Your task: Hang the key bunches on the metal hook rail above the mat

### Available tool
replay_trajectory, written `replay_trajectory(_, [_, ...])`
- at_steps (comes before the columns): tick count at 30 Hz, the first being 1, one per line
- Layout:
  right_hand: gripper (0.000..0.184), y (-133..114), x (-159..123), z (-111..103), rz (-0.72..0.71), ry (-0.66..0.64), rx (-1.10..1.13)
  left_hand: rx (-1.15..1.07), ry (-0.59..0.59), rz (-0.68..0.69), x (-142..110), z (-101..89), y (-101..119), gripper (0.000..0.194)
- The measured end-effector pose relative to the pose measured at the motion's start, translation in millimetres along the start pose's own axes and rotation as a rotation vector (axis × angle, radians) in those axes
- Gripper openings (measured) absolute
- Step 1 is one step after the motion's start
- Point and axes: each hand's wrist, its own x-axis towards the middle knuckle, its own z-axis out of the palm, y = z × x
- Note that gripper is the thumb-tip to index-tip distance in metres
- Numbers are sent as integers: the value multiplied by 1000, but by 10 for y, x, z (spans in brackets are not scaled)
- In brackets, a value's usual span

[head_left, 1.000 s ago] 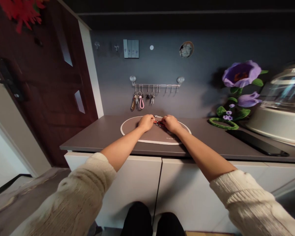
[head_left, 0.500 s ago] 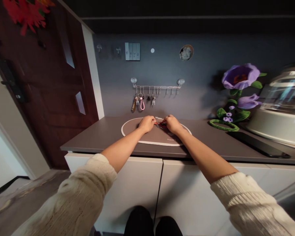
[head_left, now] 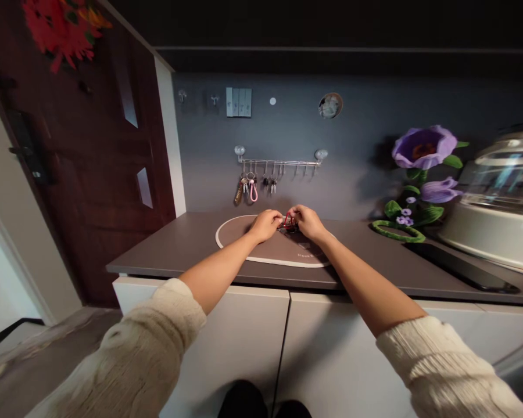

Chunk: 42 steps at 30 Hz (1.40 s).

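My left hand (head_left: 265, 225) is closed in a pinch beside a small bunch of keys (head_left: 291, 229); what its fingertips hold is too small to make out. A red strap (head_left: 287, 219) forms a loop above the keys, and the fingers of my right hand (head_left: 307, 222) are closed on it. Both hands are over a brown oval mat (head_left: 235, 233) with a pale rim, lying on the dark countertop. My right forearm covers part of the mat's right end.
On the wall behind, a clear hook rail (head_left: 281, 163) carries several keys and a pink loop (head_left: 253, 190). To the right stand purple flowers (head_left: 425, 148), a black phone-like slab (head_left: 462, 267) and a white appliance with a clear lid (head_left: 497, 226). A dark red door (head_left: 91, 174) is left.
My right hand has raised the red strap into an upright loop over the keys. My left hand has moved slightly right, towards them. The view has tilted up a little.
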Motion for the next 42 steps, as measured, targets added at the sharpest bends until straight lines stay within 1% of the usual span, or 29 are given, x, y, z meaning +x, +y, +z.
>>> replay_trajectory(3, [15, -12, -13, 1, -15, 7, 158, -84, 2, -2, 2, 7, 29, 23])
replay_trajectory(5, [14, -25, -18, 9, -29, 2, 222, -193, -16, -19, 3, 15, 56, 25])
replay_trajectory(8, [15, -42, -14, 24, -50, 2, 273, -365, -57, -54, 0, 30, 89, 28])
replay_trajectory(11, [15, -39, 4, 34, -57, 14, 296, -402, -72, -76, -1, 38, 103, 21])
replay_trajectory(13, [14, -29, 17, 36, -44, 43, 300, -394, -46, -87, 7, 38, 102, 16])
replay_trajectory(15, [14, -21, 23, 35, -18, 66, 296, -414, 2, -110, 23, 34, 97, 15])
replay_trajectory(18, [15, -12, 20, 44, 22, 64, 293, -472, 87, -124, 54, 23, 92, 15])
replay_trajectory(20, [17, 0, 18, 64, 38, 36, 314, -498, 127, -107, 66, 8, 98, 14])
replay_trajectory(22, [19, 17, 21, 93, 52, -11, 367, -515, 137, -96, 68, -11, 114, 14])
replay_trajectory(25, [24, 29, 30, 130, 79, -98, 508, -504, 144, -82, 65, -40, 142, 15])
replay_trajectory(29, [31, -11, 25, 137, 125, -188, 715, -461, 193, -44, 77, -65, 154, 14])
replay_trajectory(32, [32, -41, 14, 131, 159, -219, 813, -465, 219, -45, 91, -77, 151, 13])
replay_trajectory(36, [26, -30, 9, 144, 152, -254, 839, -488, 237, -65, 99, -99, 159, 13])
replay_trajectory(42, [25, -19, 18, 168, 194, -253, 903, -507, 257, -79, 102, -131, 175, 12])
